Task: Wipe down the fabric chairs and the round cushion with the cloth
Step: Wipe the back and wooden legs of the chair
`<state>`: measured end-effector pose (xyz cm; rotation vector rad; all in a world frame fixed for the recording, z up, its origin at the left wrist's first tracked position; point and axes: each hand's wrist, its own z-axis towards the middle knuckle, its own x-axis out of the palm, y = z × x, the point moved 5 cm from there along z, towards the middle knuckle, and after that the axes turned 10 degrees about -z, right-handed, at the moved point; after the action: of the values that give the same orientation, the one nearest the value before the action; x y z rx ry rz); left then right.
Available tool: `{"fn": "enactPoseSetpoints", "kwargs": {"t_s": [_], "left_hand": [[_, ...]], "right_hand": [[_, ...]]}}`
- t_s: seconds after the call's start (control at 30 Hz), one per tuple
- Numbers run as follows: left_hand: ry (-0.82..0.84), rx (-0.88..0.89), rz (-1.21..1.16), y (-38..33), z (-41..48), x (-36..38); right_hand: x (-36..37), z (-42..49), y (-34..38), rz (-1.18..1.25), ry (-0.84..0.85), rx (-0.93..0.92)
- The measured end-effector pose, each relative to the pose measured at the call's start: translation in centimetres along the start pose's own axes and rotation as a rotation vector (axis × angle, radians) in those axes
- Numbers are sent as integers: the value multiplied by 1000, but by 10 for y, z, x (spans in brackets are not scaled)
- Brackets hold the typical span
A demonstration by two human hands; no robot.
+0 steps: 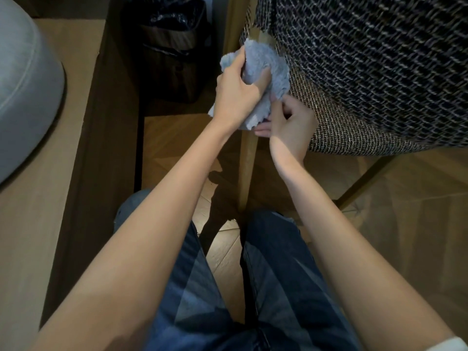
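Grey-blue cloth (255, 64): bunched in left hand (235, 97), pressed against woven fabric chair (367, 72), left edge; right hand (288, 122) pinches its near corner.

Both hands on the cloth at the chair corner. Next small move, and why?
Probably sweep the cloth rightward along the chair side. The left hand holds it bunched against the chair's corner, the right hand pinches its lower edge, and most of the woven side lies to the right.

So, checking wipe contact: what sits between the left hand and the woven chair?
The head view shows the blue cloth, bunched in the left hand, against the woven chair.
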<state>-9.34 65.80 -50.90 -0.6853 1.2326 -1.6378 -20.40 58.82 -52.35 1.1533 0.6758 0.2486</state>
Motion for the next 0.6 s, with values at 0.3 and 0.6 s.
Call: {"fn": "enactPoseSetpoints", "kwargs": {"t_s": [0.3, 0.6], "left_hand": [[27, -62, -22, 37, -26, 8], [65, -202, 31, 96, -71, 23]], "right_hand": [[-11, -44, -27, -180, 90, -124], [-11, -45, -72, -289, 280, -14]]}}
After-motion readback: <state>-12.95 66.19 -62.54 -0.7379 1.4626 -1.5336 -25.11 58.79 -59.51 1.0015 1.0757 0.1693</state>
